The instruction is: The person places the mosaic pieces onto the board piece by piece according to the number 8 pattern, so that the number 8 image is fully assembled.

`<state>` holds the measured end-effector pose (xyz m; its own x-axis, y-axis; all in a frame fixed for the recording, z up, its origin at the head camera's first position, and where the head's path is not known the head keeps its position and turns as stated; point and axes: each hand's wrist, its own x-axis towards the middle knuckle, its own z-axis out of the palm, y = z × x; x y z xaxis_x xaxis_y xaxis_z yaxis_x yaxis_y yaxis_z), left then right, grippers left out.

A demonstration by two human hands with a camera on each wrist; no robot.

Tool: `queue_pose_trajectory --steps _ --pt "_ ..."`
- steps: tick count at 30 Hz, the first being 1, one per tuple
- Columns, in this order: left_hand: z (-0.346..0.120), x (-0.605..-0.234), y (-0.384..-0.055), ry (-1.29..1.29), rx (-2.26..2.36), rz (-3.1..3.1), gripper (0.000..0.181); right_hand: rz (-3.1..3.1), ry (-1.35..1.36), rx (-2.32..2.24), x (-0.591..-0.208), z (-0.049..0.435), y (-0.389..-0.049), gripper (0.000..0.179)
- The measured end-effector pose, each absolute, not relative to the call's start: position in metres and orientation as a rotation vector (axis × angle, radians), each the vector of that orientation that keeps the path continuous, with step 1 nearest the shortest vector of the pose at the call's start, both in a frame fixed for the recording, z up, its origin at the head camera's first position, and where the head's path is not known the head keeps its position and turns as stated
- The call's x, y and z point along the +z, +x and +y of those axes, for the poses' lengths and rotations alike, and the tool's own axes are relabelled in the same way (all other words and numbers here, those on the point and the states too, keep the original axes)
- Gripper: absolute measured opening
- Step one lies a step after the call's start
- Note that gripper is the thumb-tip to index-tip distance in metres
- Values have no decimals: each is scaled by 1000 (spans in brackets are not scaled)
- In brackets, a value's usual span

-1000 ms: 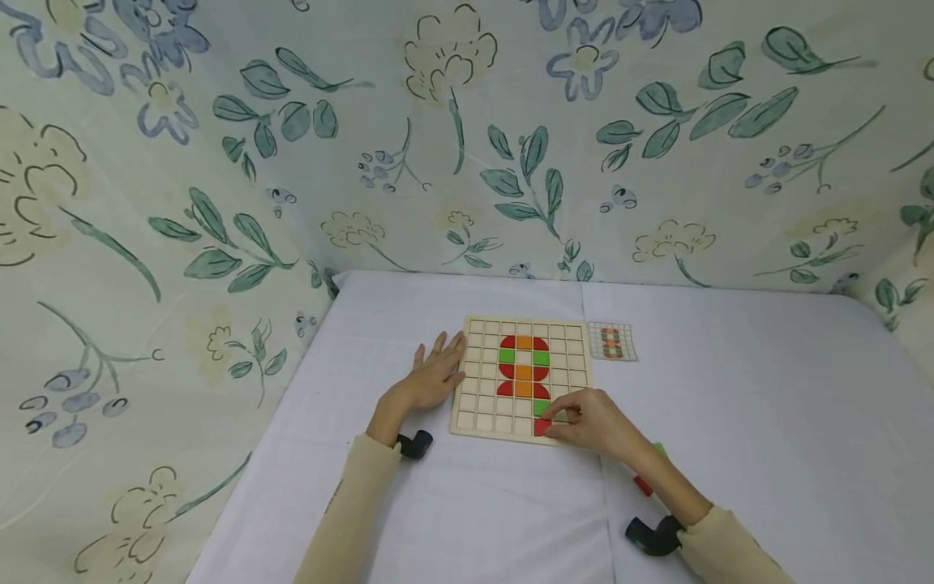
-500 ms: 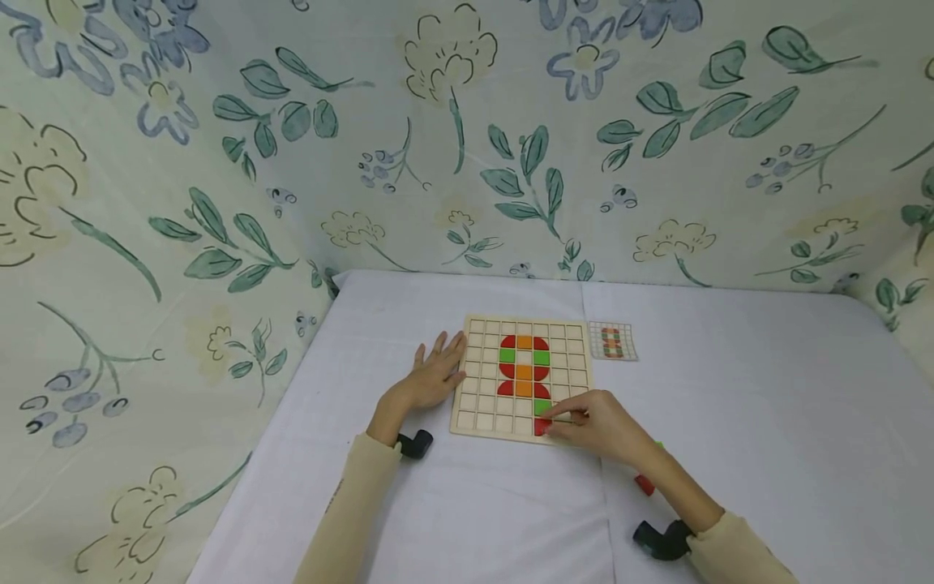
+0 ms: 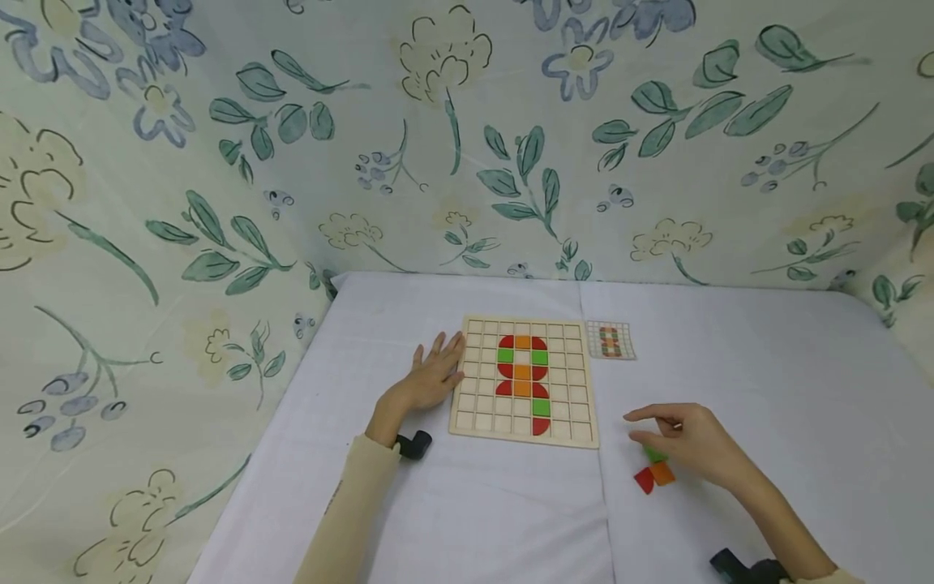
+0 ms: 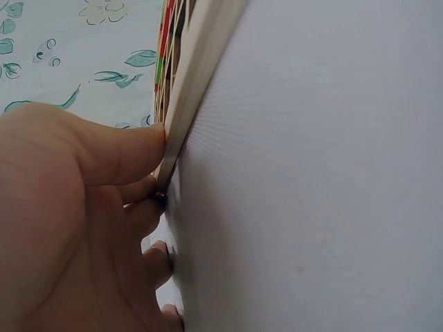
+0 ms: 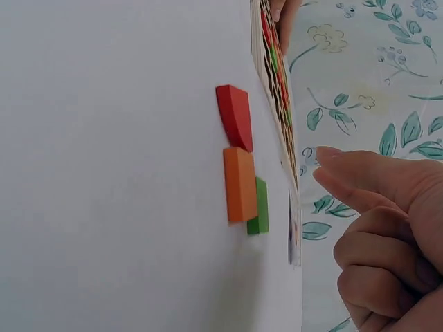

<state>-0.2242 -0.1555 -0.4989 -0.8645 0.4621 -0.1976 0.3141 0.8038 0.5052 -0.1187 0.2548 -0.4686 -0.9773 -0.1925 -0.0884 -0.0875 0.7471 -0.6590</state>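
A wooden grid board [image 3: 485, 403] lies on the cloth, several red, orange and green pieces set in its middle columns. Lowest on it are a green square [image 3: 541, 407] and a red curved piece [image 3: 541, 427]. Fingers spread, my left hand [image 3: 425, 383] rests at the board's left edge; in the left wrist view the thumb [image 4: 131, 152] touches its side. My right hand [image 3: 693, 442] hovers over three loose pieces, red [image 5: 235, 117], orange [image 5: 240, 185] and green [image 5: 259, 207]. Its thumb and index finger stand apart with nothing between them; the other fingers are curled.
A small pattern card [image 3: 612, 341] lies just right of the board's far corner. White cloth [image 3: 409, 519] covers the table, and a floral curtain [image 3: 452, 203] hangs behind it. Black wrist devices [image 3: 414, 444] sit at both wrists.
My right hand has left the red piece at the board's bottom row and moved right, over the loose pieces, which now show more. The left hand stays at the board's edge.
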Motion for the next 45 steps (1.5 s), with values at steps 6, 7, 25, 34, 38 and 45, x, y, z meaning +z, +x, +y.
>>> queue_pose_trajectory --steps 6,7,25,34,38,45 --pt "-156 -497 -224 594 681 2679 67 2793 -149 -991 -473 280 -108 30" --pt "-155 -497 -224 599 682 2678 66 2772 -138 -995 -474 283 -106 31" --pt "-155 -499 -226 593 651 2676 67 2558 -122 -1064 -495 310 -92 35" --pt "-156 -500 -226 592 661 2680 66 2613 -63 -1008 -493 304 -99 39" --pt "-156 -500 -225 601 672 2681 66 2625 -82 -1018 -493 303 -100 39" --pt "-156 -497 -223 598 678 2681 67 2619 -83 -1004 -492 301 -102 36"
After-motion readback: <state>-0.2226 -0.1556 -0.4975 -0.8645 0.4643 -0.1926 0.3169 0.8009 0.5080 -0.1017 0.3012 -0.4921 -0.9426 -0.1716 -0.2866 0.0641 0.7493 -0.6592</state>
